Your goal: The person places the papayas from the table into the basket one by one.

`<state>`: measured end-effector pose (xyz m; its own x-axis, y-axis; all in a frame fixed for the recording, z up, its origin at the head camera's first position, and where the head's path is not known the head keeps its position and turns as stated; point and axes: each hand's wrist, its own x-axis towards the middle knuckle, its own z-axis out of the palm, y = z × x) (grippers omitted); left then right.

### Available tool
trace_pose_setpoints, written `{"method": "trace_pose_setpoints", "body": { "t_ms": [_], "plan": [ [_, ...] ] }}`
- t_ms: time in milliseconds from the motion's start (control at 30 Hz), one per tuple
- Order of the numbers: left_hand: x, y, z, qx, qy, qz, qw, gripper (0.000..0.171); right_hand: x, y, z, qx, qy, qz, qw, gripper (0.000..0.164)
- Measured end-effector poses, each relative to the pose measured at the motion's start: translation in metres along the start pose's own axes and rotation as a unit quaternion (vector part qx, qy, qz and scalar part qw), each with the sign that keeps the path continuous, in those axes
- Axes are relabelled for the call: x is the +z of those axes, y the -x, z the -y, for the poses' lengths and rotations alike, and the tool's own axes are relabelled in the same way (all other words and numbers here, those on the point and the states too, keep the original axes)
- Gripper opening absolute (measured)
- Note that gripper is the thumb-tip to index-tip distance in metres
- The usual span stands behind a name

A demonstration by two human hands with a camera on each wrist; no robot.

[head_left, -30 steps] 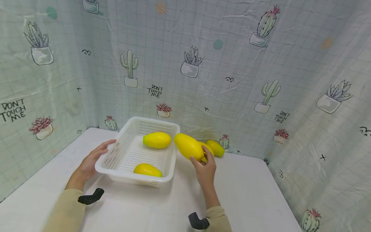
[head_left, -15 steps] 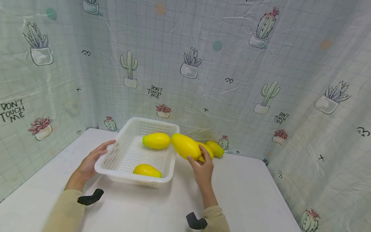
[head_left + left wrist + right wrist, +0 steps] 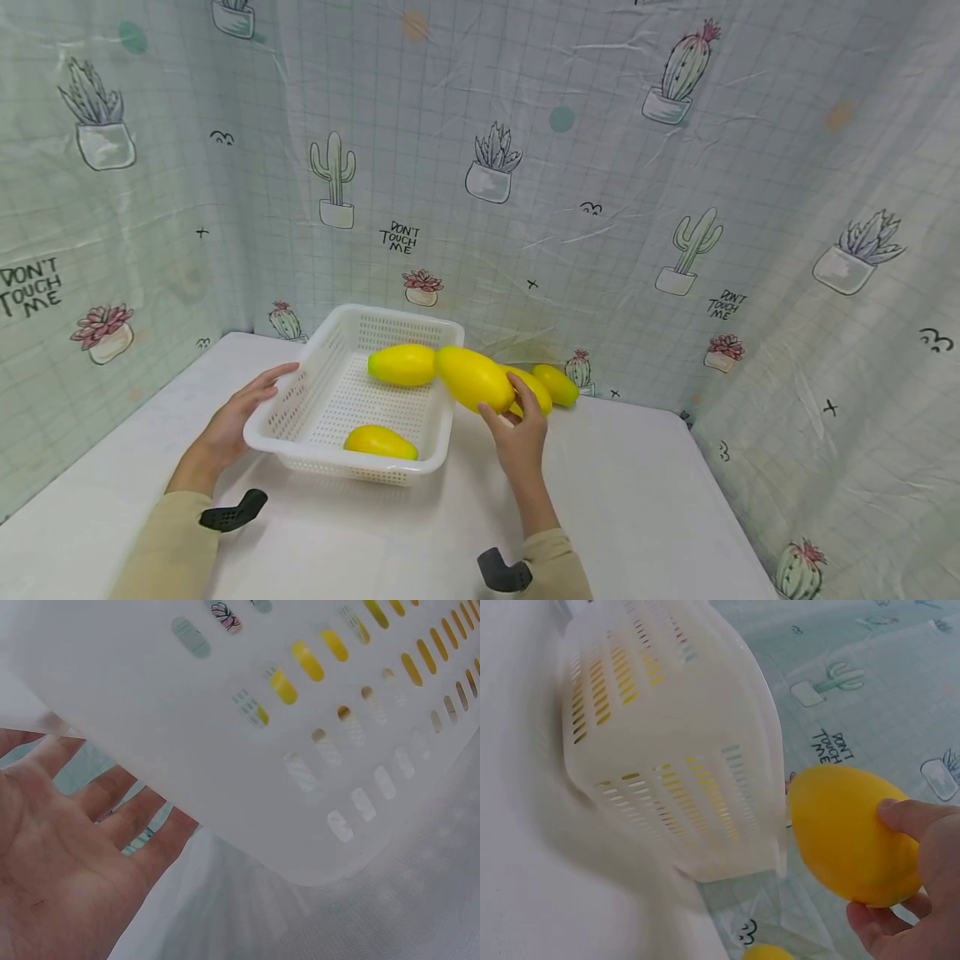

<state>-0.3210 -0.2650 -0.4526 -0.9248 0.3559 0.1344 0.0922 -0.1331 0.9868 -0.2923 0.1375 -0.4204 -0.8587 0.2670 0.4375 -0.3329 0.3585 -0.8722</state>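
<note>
So, left hand (image 3: 227, 425) has its fingers slightly apart against the white basket (image 3: 300, 450). Front fruit (image 3: 381, 442) and back fruit (image 3: 401, 365) are in, two done by my count. Third yellow fruit (image 3: 471, 379) is by the right rim, not in yet, right hand's (image 3: 522, 437) fingers clamped on it. Middle fruit (image 3: 537, 392) and end fruit (image 3: 557, 385) sit outside on the bench (image 3: 615, 483).

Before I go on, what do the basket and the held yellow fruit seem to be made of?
Basket: probably molded plastic, smooth, slightly shiny, with regular slots. Held yellow fruit: possibly a plastic or foam imitation, from its even color and smooth, faintly glossy surface; real skin is possible.
</note>
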Motion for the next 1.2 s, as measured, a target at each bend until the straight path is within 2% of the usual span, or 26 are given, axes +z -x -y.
{"method": "trace_pose_setpoints", "body": {
  "t_ms": [1067,1200],
  "plan": [
    [-0.003,0.0,0.003,0.002,0.011,0.004,0.9999,0.047,0.009,0.0,0.012,-0.004,0.014,0.031,0.999,0.058],
    [-0.004,0.0,0.003,0.009,0.02,0.014,0.9997,0.047,0.009,0.0,0.013,-0.002,0.014,0.034,0.999,0.058]
  ]
}}
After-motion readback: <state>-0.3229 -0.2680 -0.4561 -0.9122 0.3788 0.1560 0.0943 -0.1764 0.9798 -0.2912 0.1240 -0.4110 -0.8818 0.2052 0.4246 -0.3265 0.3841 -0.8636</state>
